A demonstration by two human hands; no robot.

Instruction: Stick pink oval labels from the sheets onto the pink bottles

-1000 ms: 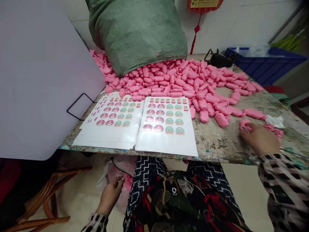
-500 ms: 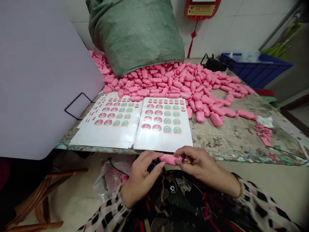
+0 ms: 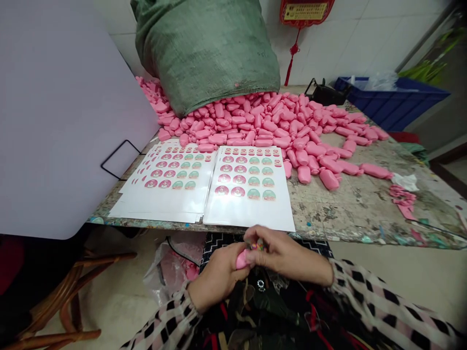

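Wrapped in my left hand (image 3: 218, 273) is a small pink bottle-shaped plastic piece (image 3: 241, 260), mostly hidden by the fingers. My right hand (image 3: 280, 253) pinches at the upper end of that piece with thumb and fingertips. A small multicoloured thing (image 3: 258, 246) shows at the right fingers; whether it is held or worn I cannot tell. Both hands are over my lap, just off the table's front edge. Beyond them lie a right stack of sticker sheets (image 3: 251, 214) and a left stack of sticker sheets (image 3: 156, 204), printed with pink and green half-round labels.
A heap of similar pink pieces (image 3: 270, 129) spills from a green sack (image 3: 211, 58). To the left a large pale panel (image 3: 73, 121) stands close. A blue crate (image 3: 394, 104) is at the back right, with a white tissue (image 3: 404, 182) and pink scraps (image 3: 401, 199) nearer.
The pink piece has turned from lying sideways between both hands to sitting inside the left hand. The right hand has moved left, close against the left one.
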